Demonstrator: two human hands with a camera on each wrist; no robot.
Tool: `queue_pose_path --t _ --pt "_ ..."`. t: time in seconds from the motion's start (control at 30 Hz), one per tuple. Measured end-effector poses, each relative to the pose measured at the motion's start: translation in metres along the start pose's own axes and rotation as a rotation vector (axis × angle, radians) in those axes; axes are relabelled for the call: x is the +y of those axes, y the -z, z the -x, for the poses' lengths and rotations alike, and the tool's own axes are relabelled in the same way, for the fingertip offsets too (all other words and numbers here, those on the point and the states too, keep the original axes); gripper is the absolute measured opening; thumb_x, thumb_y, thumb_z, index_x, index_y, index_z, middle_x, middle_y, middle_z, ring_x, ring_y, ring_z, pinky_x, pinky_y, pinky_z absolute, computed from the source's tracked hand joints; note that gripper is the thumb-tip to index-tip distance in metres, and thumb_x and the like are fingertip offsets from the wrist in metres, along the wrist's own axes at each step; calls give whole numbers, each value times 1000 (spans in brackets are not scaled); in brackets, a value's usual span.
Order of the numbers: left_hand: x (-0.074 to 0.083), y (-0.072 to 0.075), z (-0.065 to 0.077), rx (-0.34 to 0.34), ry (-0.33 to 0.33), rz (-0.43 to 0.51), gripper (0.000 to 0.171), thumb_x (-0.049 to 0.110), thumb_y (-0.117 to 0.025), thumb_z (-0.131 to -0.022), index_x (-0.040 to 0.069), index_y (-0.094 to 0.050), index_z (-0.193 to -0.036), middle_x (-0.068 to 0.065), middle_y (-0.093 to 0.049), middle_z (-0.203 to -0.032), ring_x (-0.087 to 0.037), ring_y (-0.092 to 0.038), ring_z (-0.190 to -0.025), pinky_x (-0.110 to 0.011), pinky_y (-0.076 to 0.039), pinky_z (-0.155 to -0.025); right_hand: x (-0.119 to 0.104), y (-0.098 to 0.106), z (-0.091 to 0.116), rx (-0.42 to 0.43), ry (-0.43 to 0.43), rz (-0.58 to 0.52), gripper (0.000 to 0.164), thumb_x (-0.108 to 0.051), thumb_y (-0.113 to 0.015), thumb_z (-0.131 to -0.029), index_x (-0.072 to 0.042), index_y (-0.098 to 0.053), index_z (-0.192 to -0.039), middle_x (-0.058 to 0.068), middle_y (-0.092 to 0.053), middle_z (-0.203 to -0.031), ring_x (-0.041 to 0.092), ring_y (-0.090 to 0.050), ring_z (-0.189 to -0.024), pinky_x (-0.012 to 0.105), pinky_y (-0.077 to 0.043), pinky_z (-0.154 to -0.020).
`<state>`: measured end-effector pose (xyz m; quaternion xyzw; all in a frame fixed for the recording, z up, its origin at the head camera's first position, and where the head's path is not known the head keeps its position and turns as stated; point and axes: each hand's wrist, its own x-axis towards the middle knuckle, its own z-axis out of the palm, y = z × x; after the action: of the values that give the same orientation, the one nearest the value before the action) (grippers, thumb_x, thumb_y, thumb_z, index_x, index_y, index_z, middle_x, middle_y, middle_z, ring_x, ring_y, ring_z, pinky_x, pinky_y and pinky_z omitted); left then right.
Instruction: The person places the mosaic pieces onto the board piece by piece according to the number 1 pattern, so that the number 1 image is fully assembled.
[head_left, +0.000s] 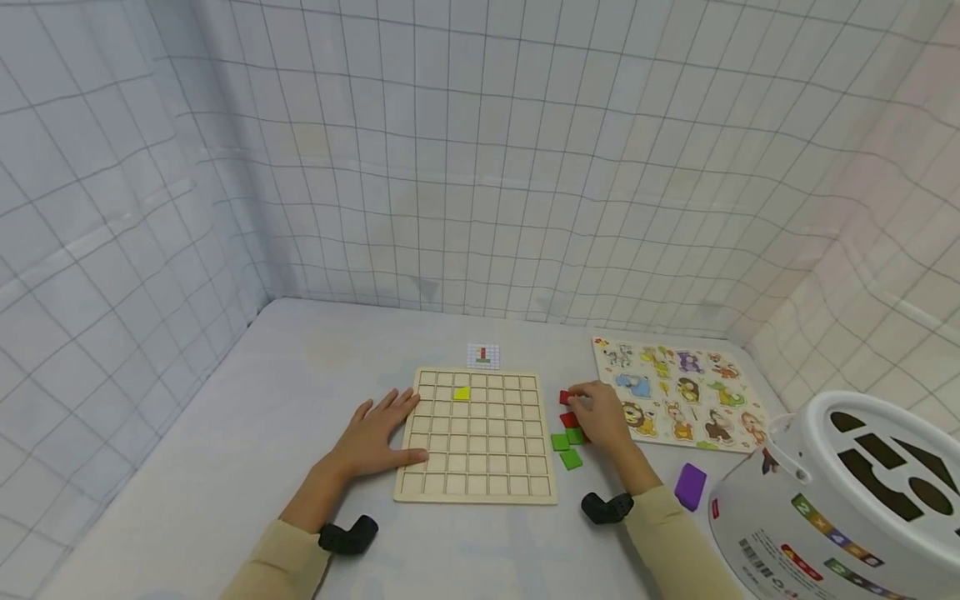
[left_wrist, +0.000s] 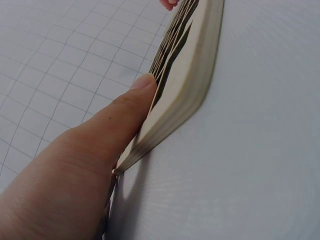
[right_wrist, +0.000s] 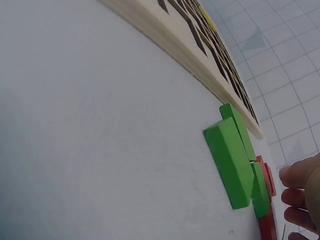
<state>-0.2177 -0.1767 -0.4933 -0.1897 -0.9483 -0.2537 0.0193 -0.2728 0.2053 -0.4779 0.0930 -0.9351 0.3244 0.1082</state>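
A pale wooden grid board [head_left: 476,437] lies in front of me, with one yellow tile [head_left: 461,393] in an upper cell. My left hand [head_left: 372,439] rests along the board's left edge with its fingers spread. In the left wrist view, the thumb [left_wrist: 122,110] lies on the rim. My right hand [head_left: 600,414] is right of the board, its bent fingertips at a red square tile [head_left: 564,397]; I cannot tell whether they grip it. Another red tile [head_left: 569,420] and several green tiles [head_left: 572,459] lie close by, near its palm side.
Behind the board lies a small card [head_left: 483,357] with a coloured pattern. An animal puzzle board [head_left: 660,379] is at the right, with a purple block [head_left: 690,487] in front of it. A white lidded bucket [head_left: 780,508] fills the right front. Gridded cloth walls surround the table.
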Motion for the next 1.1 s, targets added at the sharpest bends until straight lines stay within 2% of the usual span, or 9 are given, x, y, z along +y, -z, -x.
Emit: queue_pose_path --t 0.17,0.37,0.47,0.83,1.1 --pt "1 1 -1 0 -6 5 98 64 -67 -79 5 -35 -151 -12 -33 -155 -36 -23 -144 -62 -11 -111 -1 0 -2 -14 -5 49 22 -15 -67 -93 1 -72 -108 17 -64 -107 36 -55 -105 50 -46 -85" --pt "1 2 -2 -6 -7 11 99 64 -67 -79 6 -35 -152 -12 -32 -156 -36 -22 -145 -61 -11 -111 0 -4 -6 -41 4 206 28 -18 -65 -95 1 -70 -114 17 -63 -111 34 -55 -105 49 -48 -84" --pt "0 1 -2 -4 -8 10 99 64 -67 -78 5 -35 -151 -12 -32 -156 -36 -22 -145 -62 -11 -111 1 -4 -6 -56 8 242 28 -18 -64 -95 0 -69 -116 17 -62 -113 34 -55 -107 49 -48 -86" --pt "-1 0 0 -4 -2 -1 98 64 -66 -78 6 -36 -151 -12 -33 -156 -36 -23 -144 -62 -12 -111 -6 -3 -3 -54 27 253 20 -14 -69 -91 -3 -67 -108 13 -64 -104 29 -59 -98 45 -50 -82" --pt "2 1 1 -5 -2 3 98 64 -66 -79 6 -36 -151 -12 -33 -155 -36 -23 -144 -62 -12 -111 -7 -3 1 -3 54 189 10 -7 -64 -92 -3 -68 -100 12 -67 -96 26 -62 -87 43 -53 -74"
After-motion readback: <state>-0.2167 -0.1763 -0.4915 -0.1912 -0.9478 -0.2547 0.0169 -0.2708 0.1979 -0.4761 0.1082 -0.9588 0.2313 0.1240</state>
